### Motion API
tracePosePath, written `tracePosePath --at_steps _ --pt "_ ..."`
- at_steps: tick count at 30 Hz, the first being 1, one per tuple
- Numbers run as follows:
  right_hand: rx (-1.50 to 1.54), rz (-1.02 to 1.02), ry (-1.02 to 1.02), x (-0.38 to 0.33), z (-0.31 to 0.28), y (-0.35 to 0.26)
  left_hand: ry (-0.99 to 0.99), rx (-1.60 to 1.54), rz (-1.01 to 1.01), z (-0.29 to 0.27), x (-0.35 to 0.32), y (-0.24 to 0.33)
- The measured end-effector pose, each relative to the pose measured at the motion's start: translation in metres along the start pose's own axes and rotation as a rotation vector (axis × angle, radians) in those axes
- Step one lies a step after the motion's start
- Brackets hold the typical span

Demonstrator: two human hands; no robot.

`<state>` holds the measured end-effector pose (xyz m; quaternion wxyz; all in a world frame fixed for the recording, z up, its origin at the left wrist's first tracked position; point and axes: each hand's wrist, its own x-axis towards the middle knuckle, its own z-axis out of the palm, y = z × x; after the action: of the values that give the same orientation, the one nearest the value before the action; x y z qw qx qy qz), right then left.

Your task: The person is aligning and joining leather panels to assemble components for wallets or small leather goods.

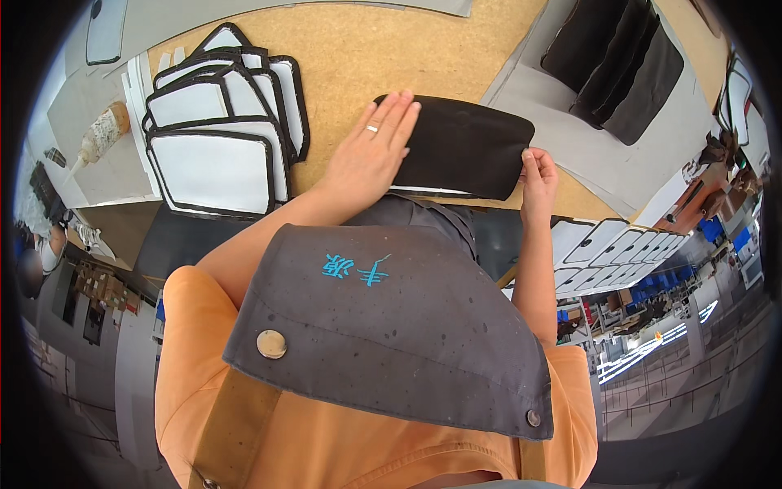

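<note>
A black, leather-like panel (468, 143) with rounded corners lies on the tan tabletop in front of me, and a thin white strip shows along its near edge. My left hand (371, 155), wearing a ring, rests flat on the panel's left end with the fingers stretched out. At the panel's right edge, my right hand (538, 175) pinches the rim between thumb and fingers. To the left is an overlapping pile of white panels with black borders (212, 167).
A squeeze bottle (104, 134) with a pointed nozzle lies at the far left on a grey sheet. Several black pieces (615, 65) overlap at the far right on grey board (521, 77). More white, black-edged panels (607, 248) stand in rows below the table's right side.
</note>
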<state>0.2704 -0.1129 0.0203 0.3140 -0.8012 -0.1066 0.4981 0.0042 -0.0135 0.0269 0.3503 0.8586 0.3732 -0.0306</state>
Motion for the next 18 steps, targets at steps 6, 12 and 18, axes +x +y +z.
tracePosePath --at_steps 6,12,18 --pt "-0.025 -0.023 -0.012 0.003 0.0 -0.001 0.041 -0.002 -0.068 -0.007 -0.023 -0.02" --pt "-0.365 -0.477 0.087 -0.006 0.008 -0.025 0.278 -0.086 0.052 -0.03 0.002 -0.031" --pt "-0.641 -1.038 0.075 -0.051 0.019 -0.109 0.122 -0.546 0.265 -0.086 0.073 0.037"
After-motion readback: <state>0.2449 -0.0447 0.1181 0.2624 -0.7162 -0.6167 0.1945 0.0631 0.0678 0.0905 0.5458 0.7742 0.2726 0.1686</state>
